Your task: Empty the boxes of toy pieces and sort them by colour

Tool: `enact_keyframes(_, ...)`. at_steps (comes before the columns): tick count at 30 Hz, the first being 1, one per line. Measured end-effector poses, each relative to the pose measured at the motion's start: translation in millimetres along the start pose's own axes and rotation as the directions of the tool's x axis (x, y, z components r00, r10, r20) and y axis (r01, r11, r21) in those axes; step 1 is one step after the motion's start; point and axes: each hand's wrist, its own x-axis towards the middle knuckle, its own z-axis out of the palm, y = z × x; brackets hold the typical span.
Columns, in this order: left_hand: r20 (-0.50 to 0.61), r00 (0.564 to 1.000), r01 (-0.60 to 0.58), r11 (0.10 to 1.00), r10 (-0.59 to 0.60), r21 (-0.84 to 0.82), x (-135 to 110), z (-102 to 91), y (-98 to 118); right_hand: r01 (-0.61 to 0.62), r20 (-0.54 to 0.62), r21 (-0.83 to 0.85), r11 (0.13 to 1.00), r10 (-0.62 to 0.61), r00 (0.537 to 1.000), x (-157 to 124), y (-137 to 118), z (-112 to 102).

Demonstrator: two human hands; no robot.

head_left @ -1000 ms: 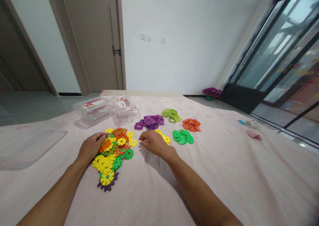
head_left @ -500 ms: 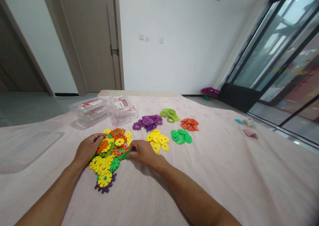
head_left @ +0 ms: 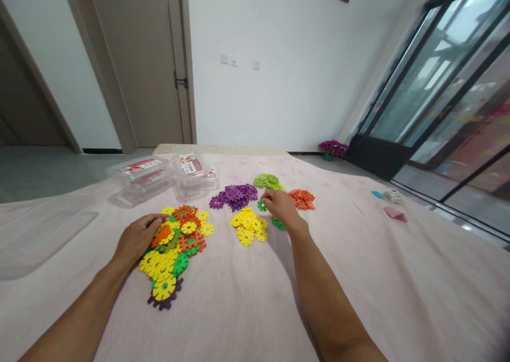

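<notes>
My left hand [head_left: 137,237] rests curled on the left edge of a mixed heap of plastic snowflake discs [head_left: 177,242], yellow, orange, green and purple. My right hand [head_left: 281,205] reaches over the dark green pile [head_left: 278,224], its fingers pinched on a dark green disc [head_left: 262,206]. Sorted piles lie around it: yellow [head_left: 247,227], purple [head_left: 235,194], light green [head_left: 266,181] and orange [head_left: 302,198].
Clear plastic boxes [head_left: 159,173] stand behind the heap, and a clear lid [head_left: 35,229] lies at the far left. Small cards and a blue piece [head_left: 388,202] lie at the right on the pink cloth [head_left: 358,277]. A door and glass doors stand beyond.
My right hand took a dark green disc from the mixed heap and moved right and away to the dark green pile. My left hand has stayed on the heap.
</notes>
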Motion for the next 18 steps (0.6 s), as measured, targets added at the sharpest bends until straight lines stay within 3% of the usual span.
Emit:
enact_keyframes(4,0.001,1.0,0.015,1.0,-0.015,0.006,0.6,0.4,-0.5,-0.178,-0.014,-0.177,0.968,0.178,0.984,-4.7,19.5,-22.5)
enact_keyframes(7,-0.007,1.0,0.011,1.0,-0.011,-0.007,-0.3,0.3,0.8,-0.161,-0.046,-0.181,0.97,0.155,0.987,-6.9,14.0,-30.8)
enact_keyframes(10,-0.01,1.0,0.009,1.0,-0.01,-0.03,-1.7,-0.2,2.7,0.051,-0.007,-0.068,0.996,-0.052,0.999,-9.1,-12.2,-25.8)
enact_keyframes(12,-0.005,1.0,0.018,0.999,-0.018,-0.035,-2.2,-0.4,3.5,0.22,0.07,0.048,0.974,-0.223,0.972,-13.1,-36.6,-13.5)
enact_keyframes(14,-0.003,1.0,0.021,0.999,-0.021,-0.036,-2.2,-0.2,3.3,0.345,0.143,0.15,0.927,-0.365,0.92,-20.6,-61.6,4.7)
enact_keyframes(18,-0.012,1.0,0.006,0.999,-0.006,-0.045,-1.5,0.9,1.1,0.544,0.236,0.251,0.801,-0.596,0.768,-44.3,-100.7,44.7)
